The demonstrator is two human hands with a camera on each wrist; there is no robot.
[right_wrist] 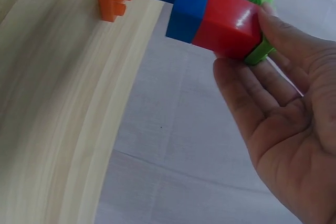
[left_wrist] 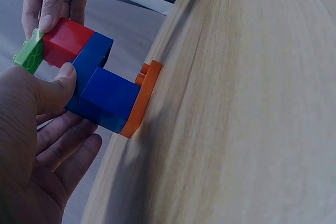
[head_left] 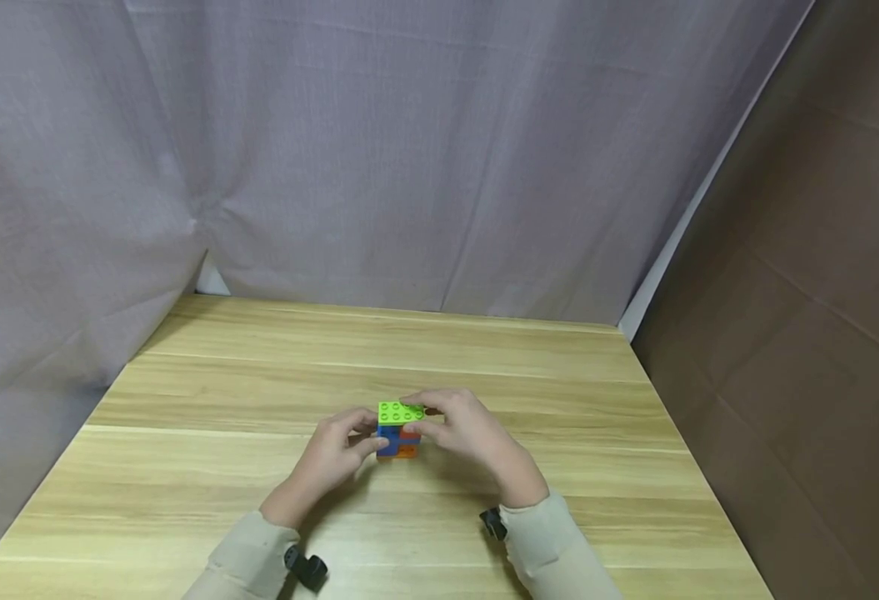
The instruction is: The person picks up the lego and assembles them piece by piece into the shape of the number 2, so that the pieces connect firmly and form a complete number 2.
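Note:
A small stack of toy building bricks stands on the table. Its base is a thin orange brick [left_wrist: 144, 98], with a blue brick [left_wrist: 110, 95] on one end. Across that lies another blue brick [left_wrist: 93, 51], which carries a red brick [right_wrist: 228, 22] on its right side. A thin green studded brick [head_left: 392, 412] tops the stack, tilted against the red one in the right wrist view. My left hand [head_left: 330, 454] holds the blue part between thumb and fingers. With thumb and fingers, my right hand [head_left: 469, 429] pinches the green brick at its right end.
The wooden table [head_left: 259, 358] spreads around the stack. A grey curtain [head_left: 379, 167] hangs behind it, and a brown cloth [head_left: 784, 333] hangs along the right side. Black wrist cameras are strapped at both sleeves [head_left: 247, 554].

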